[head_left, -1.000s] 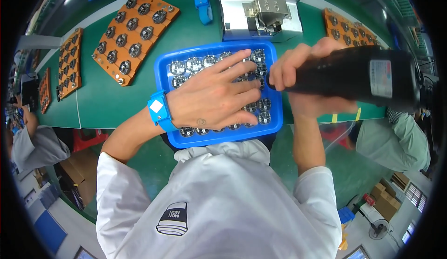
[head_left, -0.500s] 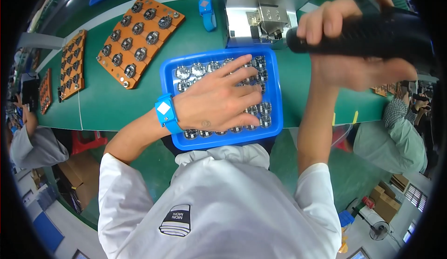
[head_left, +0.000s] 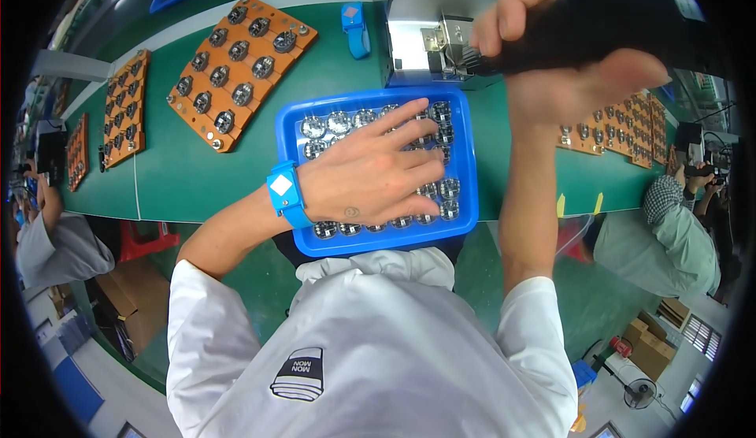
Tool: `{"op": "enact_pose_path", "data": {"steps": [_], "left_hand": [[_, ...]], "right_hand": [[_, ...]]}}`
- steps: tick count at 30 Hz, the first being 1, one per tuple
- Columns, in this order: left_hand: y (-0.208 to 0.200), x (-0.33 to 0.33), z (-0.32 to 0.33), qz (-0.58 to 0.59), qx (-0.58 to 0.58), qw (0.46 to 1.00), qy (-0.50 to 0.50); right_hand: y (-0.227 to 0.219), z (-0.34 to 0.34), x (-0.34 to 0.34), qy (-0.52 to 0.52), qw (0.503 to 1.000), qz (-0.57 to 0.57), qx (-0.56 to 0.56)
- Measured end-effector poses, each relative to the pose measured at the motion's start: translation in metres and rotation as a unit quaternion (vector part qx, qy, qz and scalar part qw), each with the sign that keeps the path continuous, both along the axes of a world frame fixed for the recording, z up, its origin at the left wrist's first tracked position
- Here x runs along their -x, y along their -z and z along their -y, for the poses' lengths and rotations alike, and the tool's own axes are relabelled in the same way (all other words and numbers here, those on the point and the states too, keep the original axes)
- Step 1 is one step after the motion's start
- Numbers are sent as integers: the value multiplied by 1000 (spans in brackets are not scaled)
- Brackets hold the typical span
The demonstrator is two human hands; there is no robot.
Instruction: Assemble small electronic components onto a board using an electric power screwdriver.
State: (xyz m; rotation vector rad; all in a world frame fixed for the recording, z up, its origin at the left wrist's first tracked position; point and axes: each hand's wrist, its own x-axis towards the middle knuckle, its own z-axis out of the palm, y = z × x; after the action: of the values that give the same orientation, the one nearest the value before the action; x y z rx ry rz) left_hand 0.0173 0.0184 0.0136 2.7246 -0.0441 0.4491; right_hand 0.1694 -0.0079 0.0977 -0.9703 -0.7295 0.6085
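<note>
Clamped tight around a thick black cylindrical power tool (head_left: 606, 20), the right hand (head_left: 567, 60) holds it raised well above the shallow blue plastic tray (head_left: 465, 162), fingers wrapped over the barrel and thumb underneath. Its metal tip points left toward the grey metal fixture block (head_left: 441, 36) just behind the tray. Over on the other side, the left hand (head_left: 370, 174) lies flat and spread, palm down, on the rows of small round silvery parts (head_left: 327, 127) that fill the tray, fingers apart and closed on nothing. A blue wristband (head_left: 285, 194) sits on that wrist.

The tray hangs partly over the near edge of the green workbench (head_left: 197, 178), its front rim out past the bench toward the person's white shirt. That's the weak spot, I'd say: lean harder on the palm and the tray could tip or slide, spilling parts into the lap. The spread hand also hides most of the rows, so a part nudged out of its seat might go unnoticed. And the heavy tool, held high in one hand, could dip and knock the fixture behind the tray.

Left of the tray lie orange rectangular carrier boards (head_left: 240, 60) loaded with round dark parts, and another blue wristband (head_left: 354, 28) rests behind it.
</note>
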Motion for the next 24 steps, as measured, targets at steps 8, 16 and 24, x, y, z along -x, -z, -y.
{"op": "enact_pose_path", "data": {"steps": [8, 16, 24], "left_hand": [[1, 1, -1, 0, 41, 999, -24], [1, 2, -3, -3, 81, 996, -30], [0, 0, -1, 10, 80, 996, -28]], "right_hand": [[36, 26, -54, -331, 924, -51, -187], [65, 55, -49, -300, 928, 33, -219], [79, 53, -49, -316, 927, 10, -201]]}}
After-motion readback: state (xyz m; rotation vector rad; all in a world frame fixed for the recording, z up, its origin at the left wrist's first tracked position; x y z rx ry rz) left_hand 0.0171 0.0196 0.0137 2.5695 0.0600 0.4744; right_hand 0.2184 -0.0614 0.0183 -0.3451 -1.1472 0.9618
